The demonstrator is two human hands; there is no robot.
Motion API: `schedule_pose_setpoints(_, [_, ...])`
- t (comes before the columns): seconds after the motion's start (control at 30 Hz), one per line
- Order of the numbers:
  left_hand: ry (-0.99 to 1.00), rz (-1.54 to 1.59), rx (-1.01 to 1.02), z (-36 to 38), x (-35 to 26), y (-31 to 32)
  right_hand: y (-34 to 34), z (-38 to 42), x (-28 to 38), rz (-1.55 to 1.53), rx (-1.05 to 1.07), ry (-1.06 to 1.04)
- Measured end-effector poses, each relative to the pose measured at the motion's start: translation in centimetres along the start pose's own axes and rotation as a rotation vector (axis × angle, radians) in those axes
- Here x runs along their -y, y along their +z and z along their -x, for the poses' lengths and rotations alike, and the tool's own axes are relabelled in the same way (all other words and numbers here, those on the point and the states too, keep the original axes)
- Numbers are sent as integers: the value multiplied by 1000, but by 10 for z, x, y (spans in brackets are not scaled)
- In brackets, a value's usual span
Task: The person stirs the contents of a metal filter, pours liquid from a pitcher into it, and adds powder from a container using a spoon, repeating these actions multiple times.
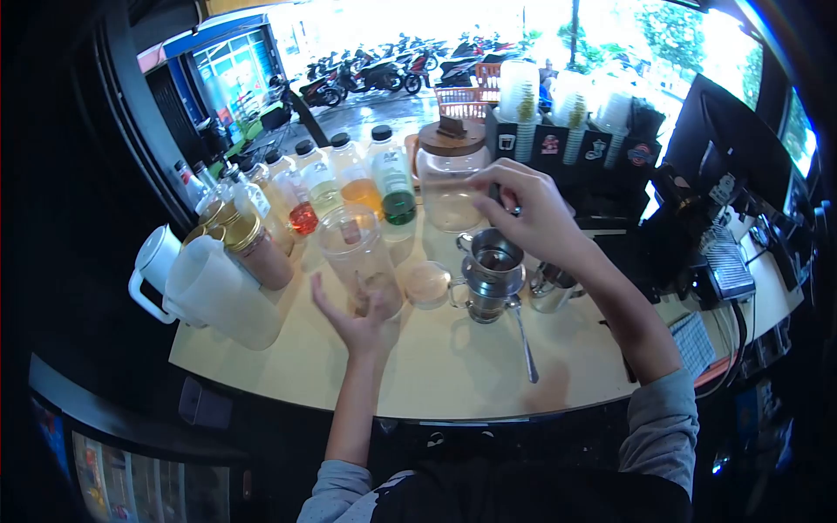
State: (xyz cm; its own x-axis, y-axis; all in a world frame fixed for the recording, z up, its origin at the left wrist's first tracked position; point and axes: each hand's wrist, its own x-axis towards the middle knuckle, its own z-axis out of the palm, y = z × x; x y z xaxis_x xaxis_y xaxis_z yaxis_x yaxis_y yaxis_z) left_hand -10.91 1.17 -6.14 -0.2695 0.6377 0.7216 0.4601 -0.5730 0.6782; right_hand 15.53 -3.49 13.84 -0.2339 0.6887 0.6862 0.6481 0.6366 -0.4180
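Note:
My left hand (350, 321) is at the lower side of a clear jar (353, 248), its thumb and fingers spread apart; whether they touch the jar is unclear. A round clear lid (428, 284) lies to the right of the jar. My right hand (530, 213) is raised above a metal drip filter (495, 254), its fingers pinched around something small and dark that I cannot make out. The filter stands on a glass cup (485, 305) with a handle. A spoon (527, 349) rests just right of the cup.
Bottles with black caps (398, 187) line the back, beside a wooden-lidded glass jar (453, 179). Pitchers (222, 292) and a gold-lidded jar (261, 248) stand left. Another glass (551, 288) is near my right forearm. Stacked cups (520, 91), a machine (725, 266) and a cloth (691, 342) are right.

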Motion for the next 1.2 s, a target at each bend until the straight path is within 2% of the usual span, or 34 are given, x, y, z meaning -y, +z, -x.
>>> schedule_pose_setpoints(0.03, [94, -29, -88, 0, 1, -1, -14, 9, -4, 14, -6, 92])
schedule_pose_setpoints(0.07, [101, -14, -80, 0, -3, 1, -24, 20, -15, 40, -31, 133])
schedule_pose_setpoints(0.13, [304, -39, -152, -2, -21, 0, -42, 46, -35, 61, -55, 200])
schedule_pose_setpoints(0.17, [305, -28, -146, -3, -31, 5, -49, 60, -46, 69, -64, 259])
schedule_pose_setpoints(0.23, [310, 201, 132, -4, -56, 19, -57, 93, -72, 126, -65, 324])
schedule_pose_setpoints(0.3, [291, 320, 248, -9, -78, 43, -57, 128, -98, 182, -64, 381])
schedule_pose_setpoints(0.37, [298, 378, 311, -6, -95, 67, -59, 165, -118, 47, 56, 712])
schedule_pose_setpoints(0.4, [255, 393, 388, -4, -103, 76, -59, 177, -128, 52, 46, 711])
schedule_pose_setpoints(0.43, [211, 405, 465, -3, -109, 82, -59, 187, -137, 60, 142, 705])
schedule_pose_setpoints(0.47, [219, 411, 467, -4, -109, 84, -57, 191, -138, 67, 238, 698])
schedule_pose_setpoints(0.5, [205, 383, 516, -2, -108, 86, -54, 197, -138, 71, 232, 698])
schedule_pose_setpoints(0.6, [208, 339, 566, -3, -104, 90, -35, 214, -137, -321, 50, 755])
schedule_pose_setpoints(0.73, [188, 353, 547, 1, -99, 92, -20, 225, -144, -478, -26, 676])
schedule_pose_setpoints(0.8, [171, 394, 531, 5, -99, 94, -13, 222, -143, -753, -188, 664])
schedule_pose_setpoints(0.97, [133, 478, 509, 8, -95, 92, -27, 191, -135, -623, -225, 625])
schedule_pose_setpoints(1.07, [220, 410, 501, 8, -85, 91, -41, 162, -128, -658, -255, 588])
schedule_pose_setpoints(1.13, [213, 408, 502, 10, -87, 89, -50, 140, -114, -726, -282, 572])
schedule_pose_setpoints(1.2, [227, 386, 494, 10, -88, 88, -58, 108, -81, -636, -275, 587])
